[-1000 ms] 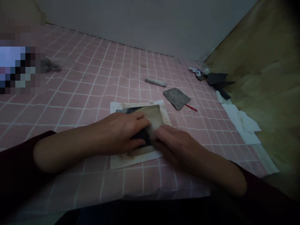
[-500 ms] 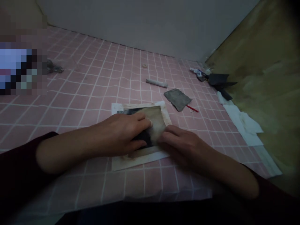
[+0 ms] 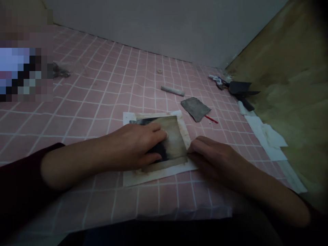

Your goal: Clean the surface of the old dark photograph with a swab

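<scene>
The left hand [image 3: 135, 145] lies open and palm down on a stained rectangular sheet [image 3: 174, 143], pressing on it without closing. The right hand [image 3: 215, 160] is also not gripping: its loosely curled fingers [image 3: 196, 147] rest at or just beside the sheet's right edge. The sheet, tan with a dark patch partly under the left palm, lies on a white paper backing [image 3: 159, 177] with browned margins. The backing sits toward the near side of a pink grid-patterned surface [image 3: 77, 102].

Beyond the backing, to the far right, lie a grey abrasive-looking sheet [image 3: 195, 109] and a red stick [image 3: 211, 119] just beside it. Farther off are a grey cylindrical stick [image 3: 172, 91] and a small pale ring [image 3: 159, 71]. Dark angular pieces [image 3: 239, 88] and white paper sheets [image 3: 266, 140] lie at the right, against an olive-brown cloth [image 3: 289, 85].

The step in hand appears to be pressing the sheet onto its backing. The next move seems to call for keeping it steady and checking that edge.
</scene>
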A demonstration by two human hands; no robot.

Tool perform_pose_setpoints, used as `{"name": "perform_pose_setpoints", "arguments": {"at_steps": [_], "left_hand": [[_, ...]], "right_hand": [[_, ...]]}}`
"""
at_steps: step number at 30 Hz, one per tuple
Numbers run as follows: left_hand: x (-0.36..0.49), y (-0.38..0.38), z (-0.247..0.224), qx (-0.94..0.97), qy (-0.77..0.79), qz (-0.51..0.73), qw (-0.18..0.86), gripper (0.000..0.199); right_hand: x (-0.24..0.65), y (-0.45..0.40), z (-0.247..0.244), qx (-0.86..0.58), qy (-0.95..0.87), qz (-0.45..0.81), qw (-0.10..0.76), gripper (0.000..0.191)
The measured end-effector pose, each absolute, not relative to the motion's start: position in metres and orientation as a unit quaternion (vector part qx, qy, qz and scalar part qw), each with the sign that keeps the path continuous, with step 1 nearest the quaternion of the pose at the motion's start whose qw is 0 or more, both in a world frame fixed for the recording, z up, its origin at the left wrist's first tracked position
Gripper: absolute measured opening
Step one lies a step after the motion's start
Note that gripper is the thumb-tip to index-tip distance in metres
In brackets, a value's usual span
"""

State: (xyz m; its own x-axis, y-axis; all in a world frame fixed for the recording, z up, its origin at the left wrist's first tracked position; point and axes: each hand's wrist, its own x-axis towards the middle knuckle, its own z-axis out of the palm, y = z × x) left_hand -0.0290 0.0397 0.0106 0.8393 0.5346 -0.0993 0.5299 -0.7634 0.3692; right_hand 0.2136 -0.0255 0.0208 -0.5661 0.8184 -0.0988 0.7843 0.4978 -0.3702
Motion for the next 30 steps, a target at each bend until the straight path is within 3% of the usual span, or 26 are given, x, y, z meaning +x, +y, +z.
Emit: {"name": "perform_pose_setpoints", "arguments": {"at_steps": [6,11,17,23,30], "left_hand": [[-0.031,0.039,0.011,0.938,0.287,0.013,0.196,0.030],[-0.030,0.039,0.011,0.939,0.284,0.000,0.192,0.027],[-0.030,0.039,0.010,0.937,0.288,0.008,0.196,0.027],[-0.030,0.040,0.011,0.938,0.287,-0.005,0.196,0.027],[-0.030,0.039,0.011,0.938,0.287,0.006,0.195,0.028]], "right_hand": [[0.201,-0.023,0.016,-0.388,-0.900,0.190,0.064,0.015],[0.212,-0.026,0.017,-0.454,-0.873,0.176,0.028,0.017],[0.196,-0.025,0.014,-0.398,-0.897,0.178,0.079,0.012],[0.213,-0.025,0.021,-0.460,-0.870,0.176,0.039,0.013],[0.201,-0.022,0.013,-0.392,-0.900,0.178,0.073,0.014]]}}
